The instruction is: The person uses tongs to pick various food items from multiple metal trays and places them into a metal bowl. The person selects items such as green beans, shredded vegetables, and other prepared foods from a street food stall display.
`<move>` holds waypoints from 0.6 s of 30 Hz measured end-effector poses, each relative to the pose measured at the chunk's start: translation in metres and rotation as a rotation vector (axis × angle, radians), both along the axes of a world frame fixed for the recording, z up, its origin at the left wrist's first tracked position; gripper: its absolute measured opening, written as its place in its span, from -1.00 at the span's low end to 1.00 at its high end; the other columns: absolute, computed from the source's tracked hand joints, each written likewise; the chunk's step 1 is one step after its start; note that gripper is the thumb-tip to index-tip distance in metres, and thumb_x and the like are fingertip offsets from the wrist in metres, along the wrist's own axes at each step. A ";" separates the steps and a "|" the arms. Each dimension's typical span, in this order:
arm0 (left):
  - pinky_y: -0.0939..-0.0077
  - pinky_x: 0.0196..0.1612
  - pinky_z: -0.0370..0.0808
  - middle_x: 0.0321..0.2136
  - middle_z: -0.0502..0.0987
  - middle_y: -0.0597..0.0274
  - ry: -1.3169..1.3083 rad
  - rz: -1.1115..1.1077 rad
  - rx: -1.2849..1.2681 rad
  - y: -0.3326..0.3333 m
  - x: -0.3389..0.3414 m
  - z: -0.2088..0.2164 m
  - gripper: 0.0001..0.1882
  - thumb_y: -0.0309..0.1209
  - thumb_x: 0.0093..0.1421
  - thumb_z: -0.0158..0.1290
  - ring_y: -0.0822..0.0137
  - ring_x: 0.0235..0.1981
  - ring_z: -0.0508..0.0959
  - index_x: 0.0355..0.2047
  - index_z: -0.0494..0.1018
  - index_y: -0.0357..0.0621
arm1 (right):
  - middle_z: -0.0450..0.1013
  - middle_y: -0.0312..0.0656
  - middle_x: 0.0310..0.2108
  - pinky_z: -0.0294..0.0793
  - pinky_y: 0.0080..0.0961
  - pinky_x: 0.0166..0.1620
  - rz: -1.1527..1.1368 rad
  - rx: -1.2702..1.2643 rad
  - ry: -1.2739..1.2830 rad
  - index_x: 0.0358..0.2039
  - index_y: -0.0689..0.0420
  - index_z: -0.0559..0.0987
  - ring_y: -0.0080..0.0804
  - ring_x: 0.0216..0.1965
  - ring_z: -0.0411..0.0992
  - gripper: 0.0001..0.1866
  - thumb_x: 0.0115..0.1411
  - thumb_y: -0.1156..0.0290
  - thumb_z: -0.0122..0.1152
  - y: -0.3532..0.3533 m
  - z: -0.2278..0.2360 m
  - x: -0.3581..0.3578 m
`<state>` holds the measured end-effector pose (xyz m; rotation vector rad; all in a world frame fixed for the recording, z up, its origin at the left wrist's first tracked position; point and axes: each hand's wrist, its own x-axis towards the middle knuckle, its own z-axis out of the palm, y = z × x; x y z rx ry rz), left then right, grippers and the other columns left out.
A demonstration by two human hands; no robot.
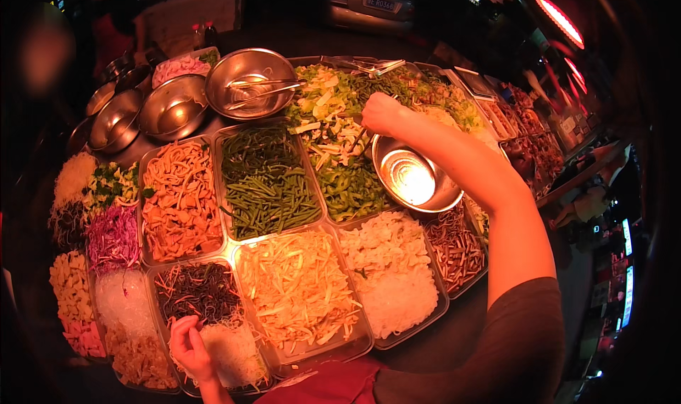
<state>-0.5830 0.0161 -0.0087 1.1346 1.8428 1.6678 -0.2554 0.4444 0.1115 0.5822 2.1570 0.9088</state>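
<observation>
My right arm reaches far across the food trays, and my right hand (383, 114) is closed in a fist over the shredded cabbage (333, 131). A thin dark shape shows below the fist, but I cannot make out what it holds. Under that forearm, a shiny steel bowl (389, 184) rests over the green pepper strips (347, 187) and partly behind my arm. My left hand (189, 346) hovers at the near edge with loosely curled fingers and nothing visible in them. It is beside the pale vermicelli (234, 351) and dark noodles (198, 290).
Several steel bowls stand at the far left, one large bowl (220, 74) with tongs (266, 92) across it. Trays of green beans (273, 205), pale shreds (294, 283) and white rice noodles (394, 269) fill the middle. More tongs (383, 68) lie at the back. A car (369, 7) is parked beyond.
</observation>
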 end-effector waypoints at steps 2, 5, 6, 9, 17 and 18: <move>0.57 -0.27 0.41 -0.30 0.42 0.11 0.019 0.012 -0.009 -0.008 -0.005 -0.006 -0.86 -0.62 0.15 -0.15 0.37 -0.33 0.42 -0.33 0.41 -0.33 | 0.53 -0.38 -0.54 0.39 -0.46 -0.44 0.092 -0.015 -0.010 -0.58 -0.05 0.62 -0.42 -0.43 0.50 -0.86 -0.01 0.36 0.09 0.002 -0.014 0.000; 0.58 -0.28 0.40 -0.30 0.42 0.11 0.079 -0.020 0.006 -0.013 -0.010 -0.011 -0.86 -0.62 0.14 -0.15 0.38 -0.35 0.42 -0.33 0.41 -0.33 | 0.52 -0.38 -0.55 0.39 -0.45 -0.45 0.093 -0.017 -0.028 -0.60 -0.06 0.62 -0.41 -0.45 0.49 -0.85 -0.01 0.36 0.07 0.002 -0.022 0.007; 0.58 -0.28 0.40 -0.30 0.42 0.11 0.062 -0.017 0.009 -0.014 -0.010 -0.012 -0.86 -0.62 0.14 -0.15 0.38 -0.35 0.41 -0.33 0.41 -0.33 | 0.52 -0.38 -0.55 0.39 -0.44 -0.45 0.098 -0.018 -0.029 -0.61 -0.06 0.62 -0.41 -0.45 0.49 -0.84 -0.01 0.36 0.07 0.002 -0.021 0.012; 0.59 -0.29 0.39 -0.30 0.42 0.12 0.037 -0.001 0.010 -0.017 -0.009 -0.014 -0.86 -0.62 0.14 -0.15 0.39 -0.36 0.41 -0.33 0.41 -0.32 | 0.51 -0.35 -0.58 0.38 -0.47 -0.47 0.083 0.013 0.012 -0.65 -0.06 0.60 -0.41 -0.48 0.49 -0.85 -0.02 0.36 0.08 -0.008 0.016 0.002; 0.57 -0.27 0.40 -0.30 0.41 0.12 -0.037 -0.039 0.052 0.001 0.005 -0.002 -0.87 -0.63 0.13 -0.14 0.38 -0.35 0.41 -0.34 0.41 -0.32 | 0.48 -0.39 -0.67 0.38 -0.52 -0.53 0.141 0.095 0.138 -0.71 -0.07 0.59 -0.47 -0.56 0.48 -0.87 -0.08 0.38 0.15 0.011 0.043 0.010; 0.58 -0.26 0.40 -0.30 0.41 0.14 -0.033 -0.053 0.050 0.003 0.008 0.000 -0.87 -0.61 0.14 -0.14 0.39 -0.34 0.41 -0.34 0.41 -0.30 | 0.49 -0.41 -0.65 0.38 -0.53 -0.52 0.149 0.066 0.085 -0.68 -0.08 0.60 -0.46 -0.54 0.48 -0.90 -0.10 0.37 0.17 0.011 0.028 0.012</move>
